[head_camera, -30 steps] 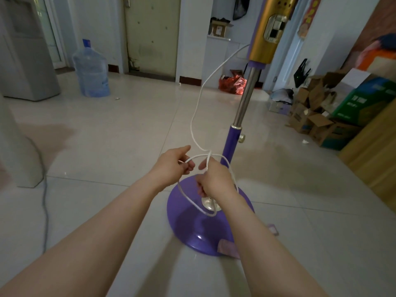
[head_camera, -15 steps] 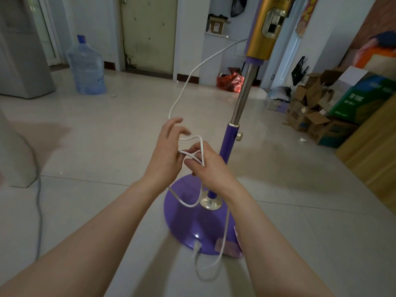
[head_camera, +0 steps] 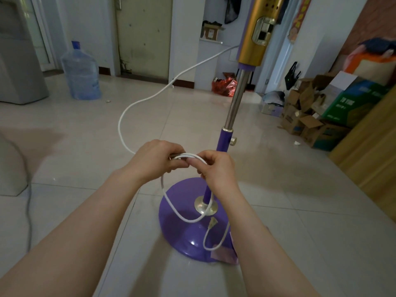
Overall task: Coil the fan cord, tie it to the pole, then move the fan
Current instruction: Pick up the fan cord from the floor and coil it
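A standing fan rises in front of me: round purple base [head_camera: 182, 236], purple and steel pole [head_camera: 234, 103], gold control housing [head_camera: 259, 33]. Its white cord [head_camera: 132, 106] runs from the housing in a slack arc down to my hands. My left hand [head_camera: 156, 160] and my right hand [head_camera: 214, 168] meet just left of the pole and both pinch the cord. A loop hangs from them over the base. The plug end [head_camera: 212, 222] dangles beside my right wrist.
A blue water jug [head_camera: 80, 76] stands at the back left beside a grey appliance [head_camera: 19, 61]. Cardboard boxes [head_camera: 310, 123] pile up at the right by a wooden panel [head_camera: 368, 159]. A red bag [head_camera: 224, 85] lies behind the pole. A grey cable [head_camera: 27, 202] trails on the floor at left.
My hands have come together at one height and closed on the cord, gathering another loop. The slack from the housing has swung out to the left. The plug end now hangs over the base.
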### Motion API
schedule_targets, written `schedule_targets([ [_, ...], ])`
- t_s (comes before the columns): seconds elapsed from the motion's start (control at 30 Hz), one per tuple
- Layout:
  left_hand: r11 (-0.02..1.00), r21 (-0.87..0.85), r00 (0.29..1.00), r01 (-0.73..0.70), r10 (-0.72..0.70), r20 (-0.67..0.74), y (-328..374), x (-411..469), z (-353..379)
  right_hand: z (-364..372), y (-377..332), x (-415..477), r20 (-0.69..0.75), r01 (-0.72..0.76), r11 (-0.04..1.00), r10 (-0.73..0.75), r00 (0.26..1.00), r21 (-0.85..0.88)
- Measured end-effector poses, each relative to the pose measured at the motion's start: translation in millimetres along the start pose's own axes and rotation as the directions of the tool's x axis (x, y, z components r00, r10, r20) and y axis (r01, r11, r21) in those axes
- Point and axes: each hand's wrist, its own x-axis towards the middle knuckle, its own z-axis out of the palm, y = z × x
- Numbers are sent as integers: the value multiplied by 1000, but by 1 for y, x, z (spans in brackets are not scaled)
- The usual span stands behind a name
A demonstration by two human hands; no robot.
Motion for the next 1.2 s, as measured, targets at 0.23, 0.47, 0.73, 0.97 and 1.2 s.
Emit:
schedule_targets([
  [0.23,954,-275,987,120,-144,-67,29,7,-4,-15,-14,9,-107,-33,982,54,993,188],
  [0.47,943,-276,908,185,-271,-319,39,16,3,-32,-26,14,-9,-194,969,197,980,152],
  [0.73,817,-564,694,120,-475,-541,55,14,12,-44,-36,17,356,-467,607,304,884,643],
  [0.97,749,-662,778,-30,-398,-486,53,11,22,-46,-47,18,168,-208,503,123,978,839],
  [1.2,352,-928,956,125,-293,18,43,4,17,-54,-58,12,-6,-46,751,67,998,658],
])
